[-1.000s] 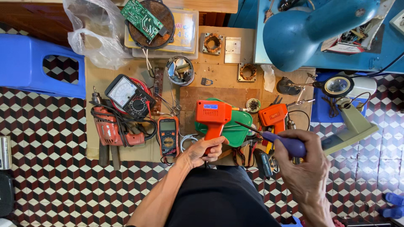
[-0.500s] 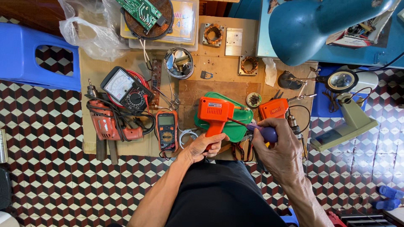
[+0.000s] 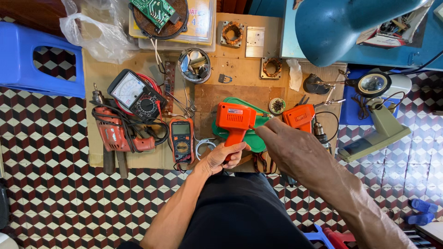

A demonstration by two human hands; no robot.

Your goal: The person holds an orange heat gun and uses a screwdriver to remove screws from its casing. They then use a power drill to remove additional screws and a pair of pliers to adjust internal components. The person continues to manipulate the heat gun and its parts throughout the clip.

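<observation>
Left hand clenched around the grip of an orange soldering gun, body upright over the front middle of the tabletop. Gun sits above a green circuit board lying flat beneath it. Right hand reaches in from the right, fingers pinched together right at the gun's nose; whatever they pinch is hidden, cannot tell.

Just right of the right hand: second orange tool, cord trailing. Small round tin between the two orange tools, a bit further back. Left of the gun: orange digital multimeter, flat, screen up. Further left: red power drill tangled in black cable, analog meter behind it. Back row: metal can of parts, two copper coils, coil plate with green board. Clear plastic bag at back left corner, blue plastic stool beside the tabletop. Teal lamp shade overhangs back right; magnifier stand on the right edge. Checkered tile floor below.
</observation>
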